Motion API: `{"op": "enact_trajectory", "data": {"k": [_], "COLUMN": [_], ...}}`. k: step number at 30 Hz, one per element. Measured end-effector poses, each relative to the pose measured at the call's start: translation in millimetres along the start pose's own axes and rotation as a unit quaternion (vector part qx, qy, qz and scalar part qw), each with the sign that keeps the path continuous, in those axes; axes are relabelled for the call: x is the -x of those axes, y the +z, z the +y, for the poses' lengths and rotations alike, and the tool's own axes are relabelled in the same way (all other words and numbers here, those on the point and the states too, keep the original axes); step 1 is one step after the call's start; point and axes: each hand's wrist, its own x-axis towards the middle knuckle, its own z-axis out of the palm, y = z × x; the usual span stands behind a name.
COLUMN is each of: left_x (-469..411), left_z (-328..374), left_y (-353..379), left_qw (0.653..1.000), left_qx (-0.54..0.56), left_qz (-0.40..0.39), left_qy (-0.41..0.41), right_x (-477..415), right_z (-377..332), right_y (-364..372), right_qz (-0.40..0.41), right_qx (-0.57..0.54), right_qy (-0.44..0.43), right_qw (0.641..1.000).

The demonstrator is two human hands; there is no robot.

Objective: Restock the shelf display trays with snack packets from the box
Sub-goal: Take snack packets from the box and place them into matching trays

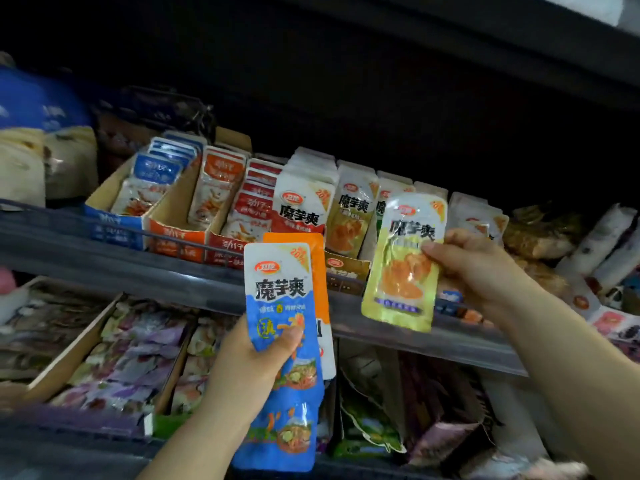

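The dark shelf [104, 261] ran across the view, sloping down to the right. Below it lay a second level filled with mixed snack bags [131, 355]. On the shelf stood a row of cardboard display trays. A blue tray [114, 230] came first, an orange tray [176, 239] just beside it, then a red tray [223, 249], each holding upright packets of its own colour. To their right stood rows of white-topped packets [304, 202], and the front of a brown tray [346, 270] showed at the shelf's edge, between your two hands.

Your left hand [256, 355] was clamped on a small stack of packets held upright in front of the shelf edge. The fingers were curled round behind the stack, and the thumb pressed on the face of the blue packet [277, 282]. An orange packet [320, 265] stood out behind it at the top right, and more blue wrapping hung below your hand.

Your right hand [474, 268] pinched a yellow packet [401, 268] at its right edge, between thumb and fingers. This packet was upright, slightly tilted, and raised before the rows at the right of the brown tray. You could not tell whether it touched the tray or the packets behind it.
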Motion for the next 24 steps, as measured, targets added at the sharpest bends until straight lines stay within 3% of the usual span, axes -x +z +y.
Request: {"op": "enact_trajectory", "data": {"k": [8, 11, 18, 24], "left_x": [-13.4, -15.1, -17.6, -23.1], "left_z": [2.5, 4.9, 0.7, -3.0], "left_y": [-15.2, -19.1, -26.6, -33.4], "left_qw": [0.999, 0.999, 0.999, 0.999], "left_qx": [-0.011, -0.006, -0.016, -0.036], "left_qz": [-0.01, -0.009, 0.016, 0.024], "left_qy": [0.03, 0.036, 0.023, 0.029], "right_x": [-70.4, -87.6, -100.2, -115.7], "right_z": [-31.7, -25.4, -10.5, -9.6], "right_y": [31.7, 44.2, 65.6, 57.5], "right_qz": [0.15, 0.142, 0.097, 0.121], "right_qx": [0.074, 0.098, 0.268, 0.235], "right_qy": [-0.101, -0.084, -0.086, -0.066], "right_qw": [0.981, 0.981, 0.955, 0.962]}}
